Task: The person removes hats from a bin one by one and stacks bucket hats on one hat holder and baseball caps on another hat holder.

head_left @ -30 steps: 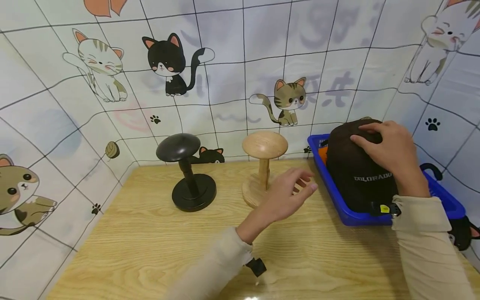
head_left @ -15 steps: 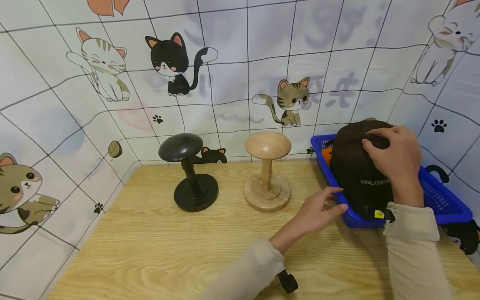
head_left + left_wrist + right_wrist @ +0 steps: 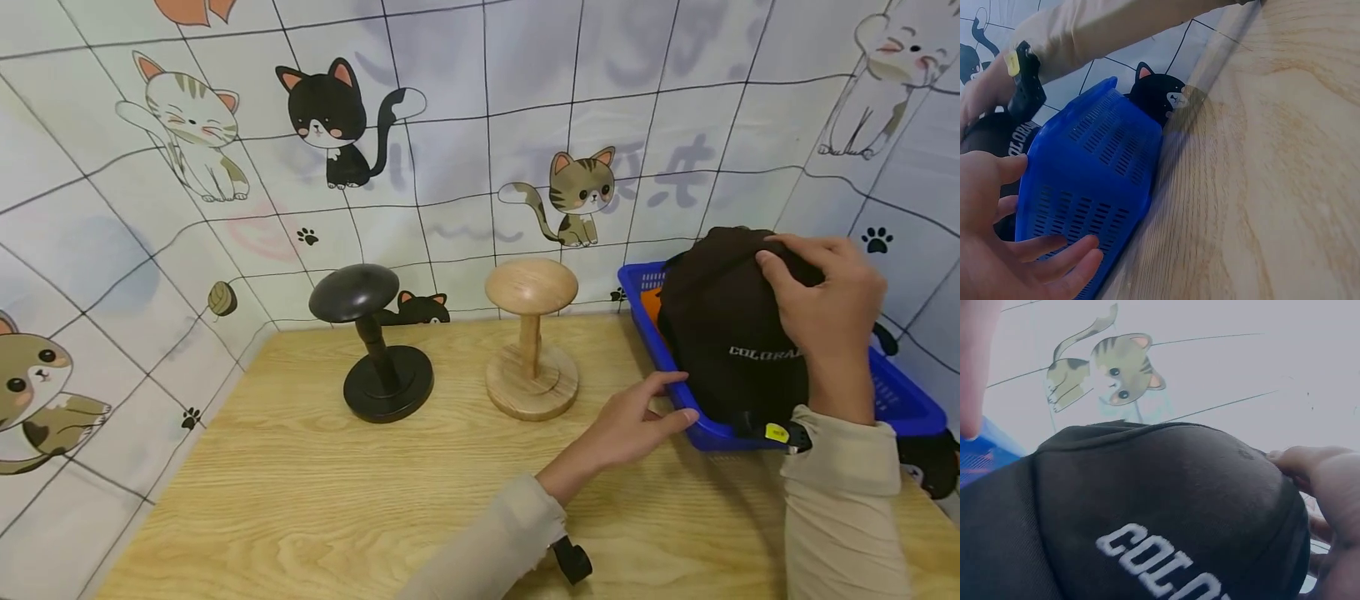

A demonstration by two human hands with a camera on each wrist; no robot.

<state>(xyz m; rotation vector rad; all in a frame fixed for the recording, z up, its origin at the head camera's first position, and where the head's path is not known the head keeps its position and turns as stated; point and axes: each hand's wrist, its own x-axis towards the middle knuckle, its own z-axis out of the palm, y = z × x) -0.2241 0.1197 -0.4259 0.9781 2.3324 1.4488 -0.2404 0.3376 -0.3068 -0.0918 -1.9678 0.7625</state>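
A dark brown cap (image 3: pixel 723 308) with white "COLORADO" lettering sits in a blue plastic basket (image 3: pixel 911 408) at the right of the table. My right hand (image 3: pixel 832 296) pinches the top of its crown between thumb and fingers. In the right wrist view, the cap (image 3: pixel 1166 469) fills most of the picture, and the thumb and fingers are at its right edge. My left hand (image 3: pixel 622 425) is at the near left rim of the basket, fingers extended and spread around that edge. In the left wrist view, the fingers of the left hand (image 3: pixel 991 231) lie along the slotted basket wall (image 3: pixel 1085 181).
A black mushroom-shaped stand (image 3: pixel 382 375) and a light wooden one (image 3: pixel 532 383) stand side by side at the back of the wood-grain table (image 3: pixel 300 500). Something orange (image 3: pixel 651 304) shows inside the basket beside the cap. A cat-print wall covering (image 3: pixel 450 167) rises behind the table.
My left hand has moved right from near the wooden stand to the basket's rim. My right hand has drawn the cap's crown upward and to the right, and the cap stands slightly higher.
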